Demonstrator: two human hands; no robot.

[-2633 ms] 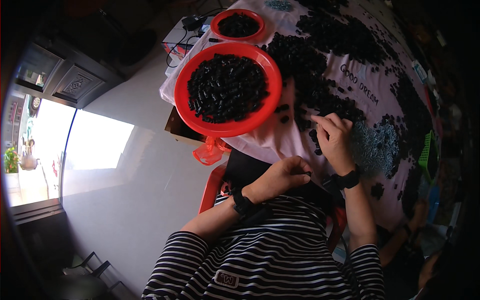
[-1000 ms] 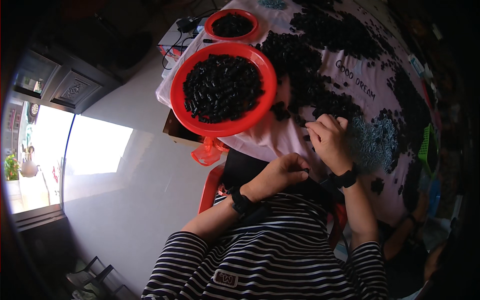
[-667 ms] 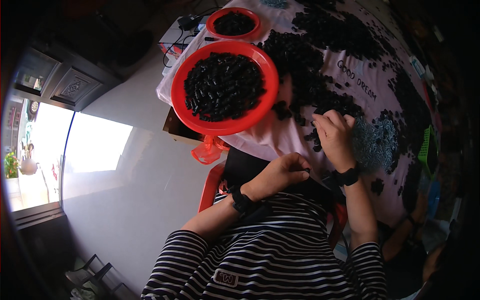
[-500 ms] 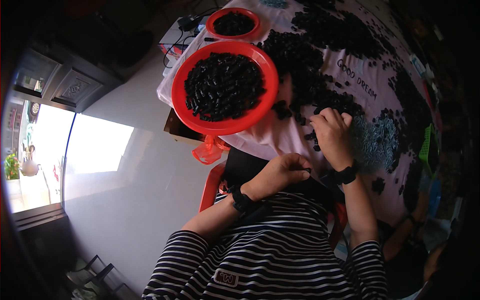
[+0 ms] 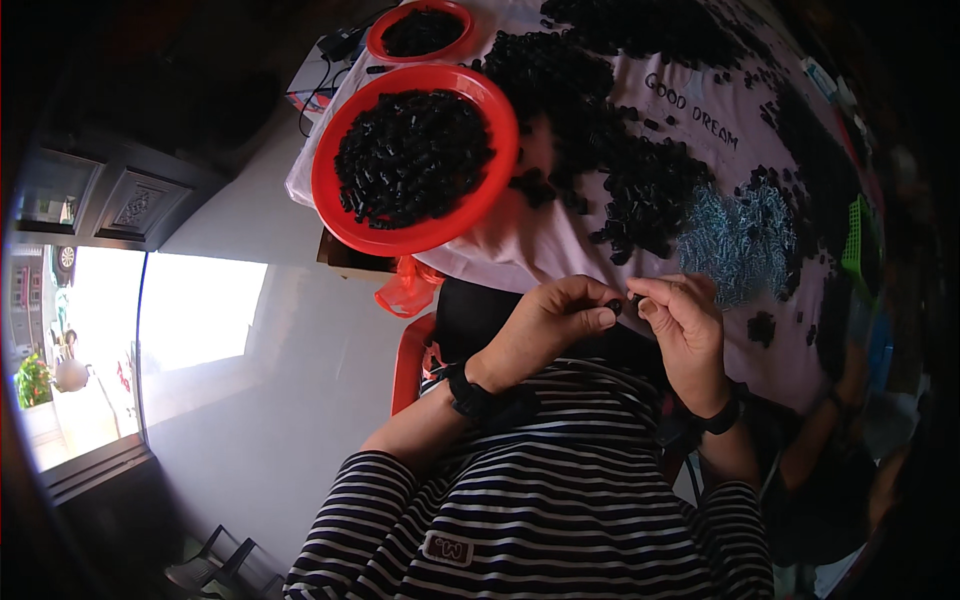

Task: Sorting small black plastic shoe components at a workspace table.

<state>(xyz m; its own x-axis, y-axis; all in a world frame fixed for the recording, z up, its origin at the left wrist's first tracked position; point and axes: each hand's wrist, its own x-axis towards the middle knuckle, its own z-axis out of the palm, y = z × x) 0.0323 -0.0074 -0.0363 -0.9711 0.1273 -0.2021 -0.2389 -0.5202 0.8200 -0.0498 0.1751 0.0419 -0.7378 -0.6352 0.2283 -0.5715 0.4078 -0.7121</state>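
Observation:
My left hand (image 5: 548, 328) pinches a small black plastic part (image 5: 614, 306) between thumb and fingertips. Close beside it, my right hand (image 5: 688, 332) is closed in a pinch around another small black piece (image 5: 636, 298), mostly covered by the fingers. Both hands are above my lap at the near edge of the cloth-covered table. Just beyond them lies a heap of loose black parts (image 5: 650, 190). To its right is a pile of bluish-grey screws (image 5: 738, 245). The exact shape of the held pieces is too small to tell.
A large red basin (image 5: 330, 170) full of black parts stands at the table's left edge, with a smaller red basin (image 5: 376, 42) behind it. A green basket (image 5: 854, 236) is at the right. A red plastic bag (image 5: 408, 290) hangs below the pink cloth (image 5: 690, 125). Another person's arm (image 5: 812, 440) shows lower right.
My right hand has come back from the black heap toward my left hand, with a small black piece in its fingers. My left hand keeps its pinch. The whole view has shifted slightly.

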